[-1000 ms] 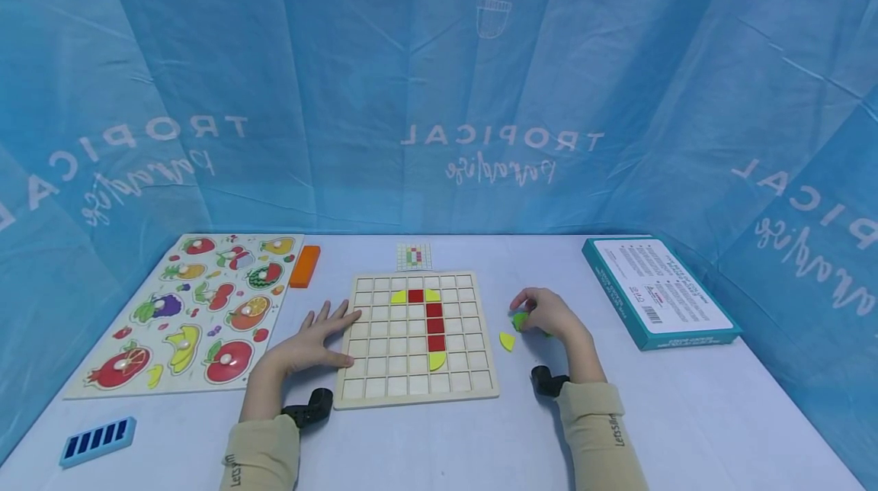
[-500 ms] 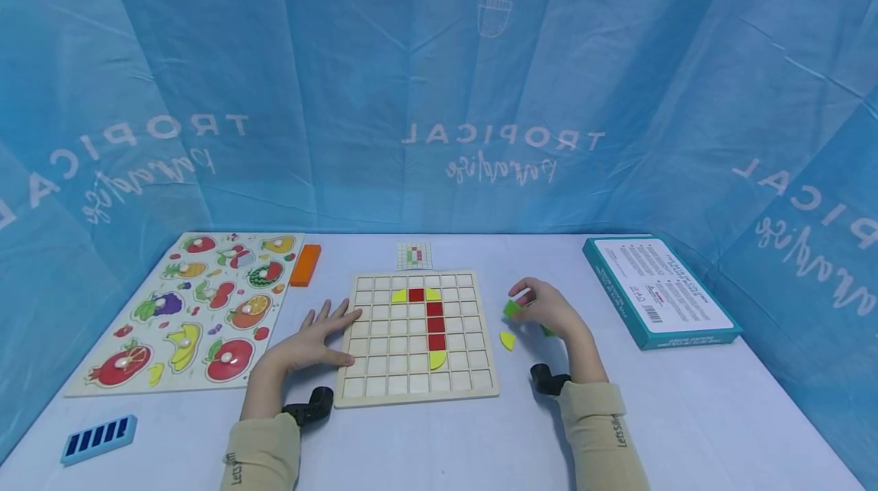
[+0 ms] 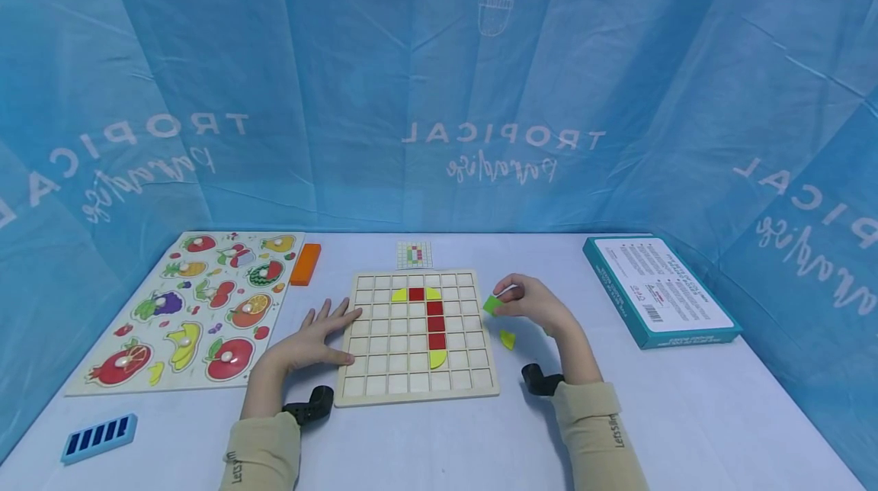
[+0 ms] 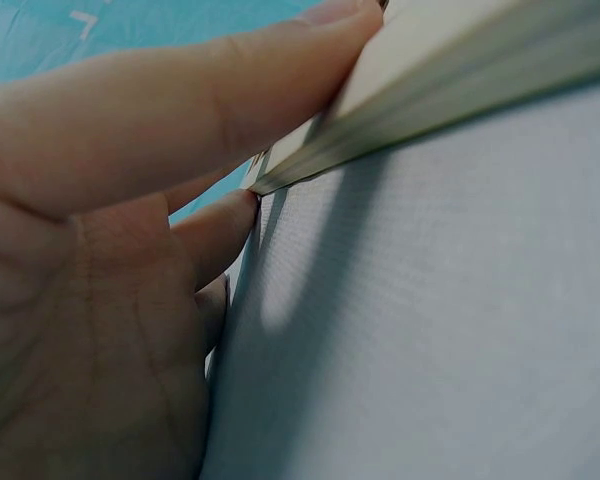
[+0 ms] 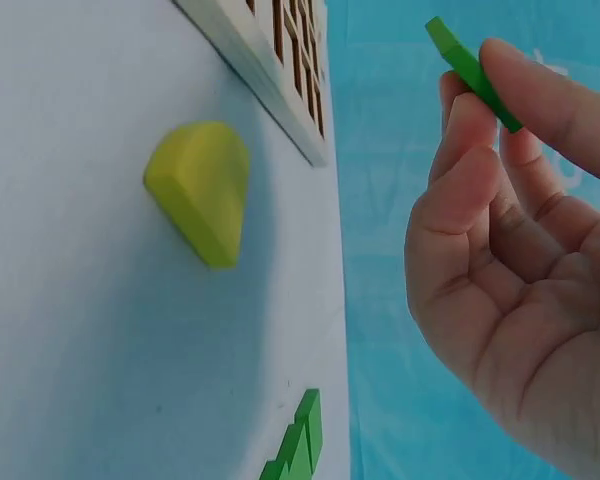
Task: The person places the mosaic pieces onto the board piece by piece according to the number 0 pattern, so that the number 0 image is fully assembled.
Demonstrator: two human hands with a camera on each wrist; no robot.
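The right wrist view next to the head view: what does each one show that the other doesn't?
Only the right wrist view shows the thin edge of the green tile pinched between thumb and fingertips, and a stack of green pieces lying on the table. Only the head view shows the left hand resting flat on the wooden grid board, the fruit puzzle and the teal box. Both show the right hand, its grip on the tile, the loose yellow piece and the board's edge.

I am seeing my right hand [image 5: 510, 260] pinching a green tile [image 5: 470, 70] above the table [image 5: 100, 380], while a yellow quarter-round piece [image 5: 202, 188] is lying near the wooden grid board [image 5: 280, 70].
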